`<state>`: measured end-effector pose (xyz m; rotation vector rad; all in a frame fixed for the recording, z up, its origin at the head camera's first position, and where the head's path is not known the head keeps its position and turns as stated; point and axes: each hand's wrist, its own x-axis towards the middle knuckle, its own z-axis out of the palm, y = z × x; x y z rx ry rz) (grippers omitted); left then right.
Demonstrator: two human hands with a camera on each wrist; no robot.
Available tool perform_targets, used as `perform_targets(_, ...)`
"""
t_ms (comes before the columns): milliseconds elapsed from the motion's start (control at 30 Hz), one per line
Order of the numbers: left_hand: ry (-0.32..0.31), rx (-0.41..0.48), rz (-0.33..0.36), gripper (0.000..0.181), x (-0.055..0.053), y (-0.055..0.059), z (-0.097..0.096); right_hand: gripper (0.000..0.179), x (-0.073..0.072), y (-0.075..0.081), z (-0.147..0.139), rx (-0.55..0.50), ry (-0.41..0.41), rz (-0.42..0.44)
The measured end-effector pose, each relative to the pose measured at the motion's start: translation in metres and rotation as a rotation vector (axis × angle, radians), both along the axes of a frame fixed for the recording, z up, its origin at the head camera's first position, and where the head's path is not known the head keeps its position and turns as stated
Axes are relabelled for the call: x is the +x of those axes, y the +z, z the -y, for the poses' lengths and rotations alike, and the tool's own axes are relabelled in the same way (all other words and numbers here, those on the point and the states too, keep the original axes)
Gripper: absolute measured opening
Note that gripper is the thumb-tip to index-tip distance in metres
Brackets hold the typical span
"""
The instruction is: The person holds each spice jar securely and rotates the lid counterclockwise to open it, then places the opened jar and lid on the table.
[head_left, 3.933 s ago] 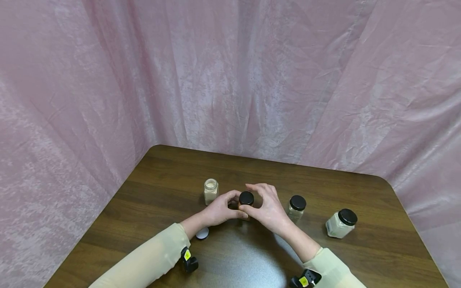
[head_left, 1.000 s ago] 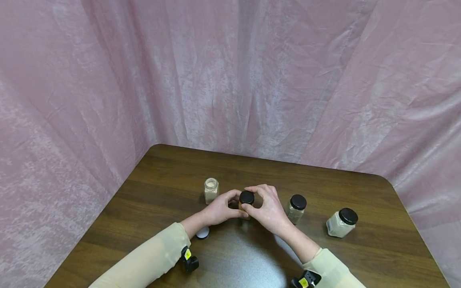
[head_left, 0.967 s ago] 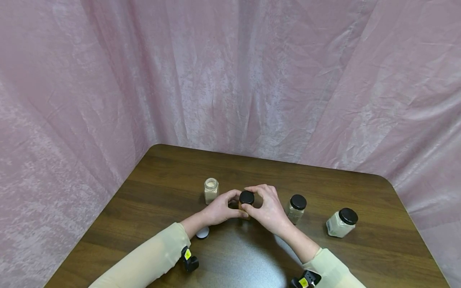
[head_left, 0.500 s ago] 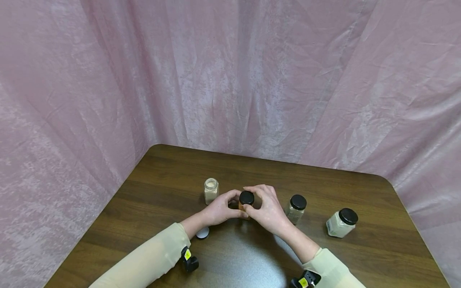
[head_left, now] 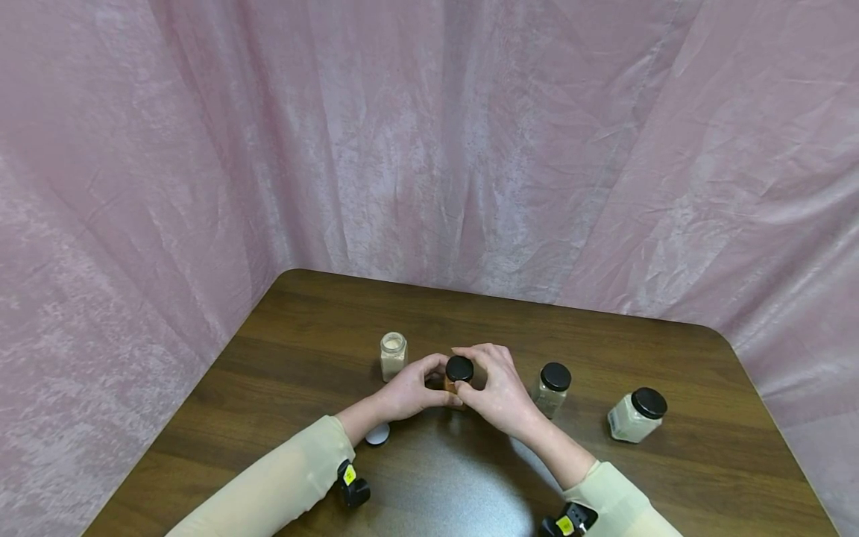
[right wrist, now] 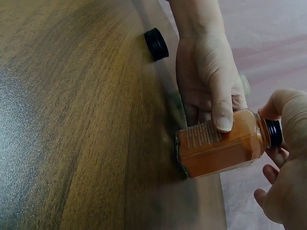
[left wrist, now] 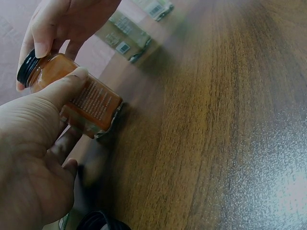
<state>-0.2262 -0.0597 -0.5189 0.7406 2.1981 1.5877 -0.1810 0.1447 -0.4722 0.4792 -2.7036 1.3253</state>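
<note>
A square glass spice jar of orange powder [right wrist: 223, 143] stands upright on the wooden table, its printed label showing in both wrist views. My left hand [head_left: 406, 391] grips the body of this jar, thumb on the near side, fingers behind it. At the top, my right hand [head_left: 498, 391] pinches the black lid [head_left: 459, 368] between thumb and index finger. The lid sits on the jar's neck. Left of the hands stands an uncapped jar of pale powder [head_left: 393, 359]. A loose lid [head_left: 377, 434], white inside facing up, lies near my left wrist.
Right of my hands stands a black-capped jar with greenish contents [head_left: 553, 389]. Farther right is another black-capped jar holding white contents [head_left: 636, 416]. The wooden table [head_left: 322, 321] ends at a pink curtain [head_left: 429, 149] behind and at the sides.
My right index finger, off the lid at first, has come onto it, and finger and thumb have shifted slightly round it. My left hand and the jars stay in place.
</note>
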Motion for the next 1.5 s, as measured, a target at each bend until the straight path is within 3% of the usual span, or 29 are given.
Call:
perform_targets(933,0.007,-0.013,0.008,0.040,-0.0009,-0.0010,0.0004,0.053,0.0007,0.0000,-0.0008,-0.007,0.016,0.010)
perform_targets(1133,0.000,-0.004,0.005,0.040,-0.0010,-0.0012,0.0003,0.061,0.0010,0.0007,-0.0011,-0.005,0.024,0.020)
perform_targets(1500,0.008,-0.016,-0.006,0.043,0.0002,0.0007,0.0004,0.069,0.0008,-0.0010,-0.0022,-0.017,0.025,-0.053)
